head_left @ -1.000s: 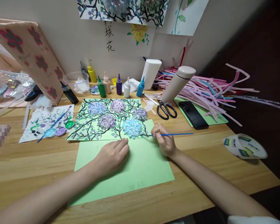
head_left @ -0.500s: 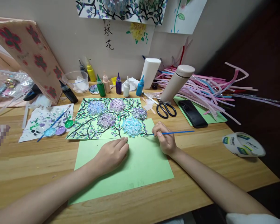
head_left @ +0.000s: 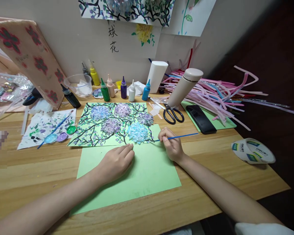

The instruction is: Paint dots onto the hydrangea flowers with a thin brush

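My right hand pinches a thin blue paintbrush, its tip at the lower right corner of a flower painting. Dark branches, small leaves and several raised, ruffled blossoms in blue and purple cover that painting. Flat on the lower edge of it rests my left hand, fingers stretched out and holding nothing. Beneath both lies a larger light green sheet. The nearest blossom to my hands is light blue.
Left of the painting, a second paintbrush lies on a paint-stained tissue beside small paint caps. Paint bottles stand behind. Scissors, a tilted thermos, a black phone and a tape roll are rightward.
The rear end of the paintbrush has swung up and slightly left as my right hand tilts. My left hand stays in place on the paper. The whole view has shifted slightly.
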A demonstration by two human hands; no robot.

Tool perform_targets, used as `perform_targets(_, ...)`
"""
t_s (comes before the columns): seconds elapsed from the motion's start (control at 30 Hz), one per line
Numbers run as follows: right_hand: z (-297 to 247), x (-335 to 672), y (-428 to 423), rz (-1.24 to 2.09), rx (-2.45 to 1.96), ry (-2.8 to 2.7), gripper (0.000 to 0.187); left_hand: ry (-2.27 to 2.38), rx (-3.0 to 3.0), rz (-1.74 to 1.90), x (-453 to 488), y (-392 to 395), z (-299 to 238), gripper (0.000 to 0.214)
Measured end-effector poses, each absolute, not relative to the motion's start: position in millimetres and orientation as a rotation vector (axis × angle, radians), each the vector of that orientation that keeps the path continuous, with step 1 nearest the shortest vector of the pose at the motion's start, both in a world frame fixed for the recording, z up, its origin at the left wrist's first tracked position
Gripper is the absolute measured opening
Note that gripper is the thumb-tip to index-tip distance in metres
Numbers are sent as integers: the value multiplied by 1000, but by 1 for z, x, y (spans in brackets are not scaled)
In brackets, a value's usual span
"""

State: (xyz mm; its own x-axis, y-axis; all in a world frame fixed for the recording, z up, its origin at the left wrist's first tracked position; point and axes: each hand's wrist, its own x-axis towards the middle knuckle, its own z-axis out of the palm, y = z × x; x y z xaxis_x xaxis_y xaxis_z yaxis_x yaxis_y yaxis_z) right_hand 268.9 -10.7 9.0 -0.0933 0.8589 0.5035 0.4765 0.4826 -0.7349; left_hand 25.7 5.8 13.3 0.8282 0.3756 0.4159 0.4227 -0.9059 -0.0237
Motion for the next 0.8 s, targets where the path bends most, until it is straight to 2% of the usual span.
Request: perform_targets(0.8,13,267,-12,434,-1087,-1778,21,-633,-2919,-658,26,5,14,21)
